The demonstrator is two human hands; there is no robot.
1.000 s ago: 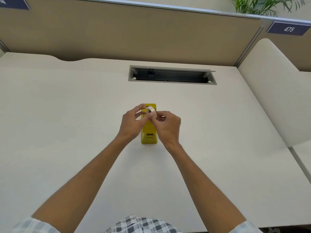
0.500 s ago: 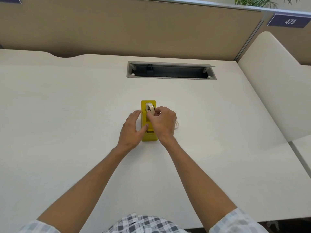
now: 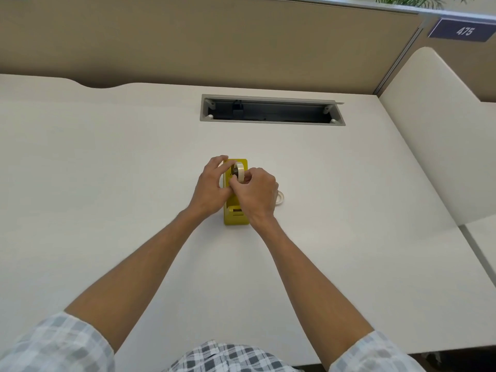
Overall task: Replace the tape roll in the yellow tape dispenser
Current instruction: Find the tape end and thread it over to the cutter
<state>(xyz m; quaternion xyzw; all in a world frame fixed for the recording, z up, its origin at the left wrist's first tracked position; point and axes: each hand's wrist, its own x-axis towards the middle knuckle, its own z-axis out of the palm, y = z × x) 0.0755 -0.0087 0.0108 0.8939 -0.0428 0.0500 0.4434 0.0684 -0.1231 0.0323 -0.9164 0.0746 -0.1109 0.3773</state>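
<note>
The yellow tape dispenser (image 3: 235,216) stands on the white desk (image 3: 107,183), its cutter end toward me. A pale tape roll (image 3: 239,171) on a dark core sits upright in the dispenser's far half. My right hand (image 3: 256,196) pinches the near edge of that roll with curled fingers. My left hand (image 3: 212,185) lies against the dispenser's left side, fingers curled over its top edge. A second, thin pale tape ring (image 3: 280,197) lies flat on the desk just right of my right hand, mostly hidden by it.
A long open cable slot (image 3: 271,110) is cut into the desk behind the dispenser. A tan partition wall (image 3: 214,41) runs along the back. A rounded white divider (image 3: 434,135) rises at the right, with a "475" sign (image 3: 463,30) above it.
The roll has gone from being held above the dispenser in both hands down into its holder. My left hand moved forward along the dispenser's left side. The thin ring beside my right hand has come into sight.
</note>
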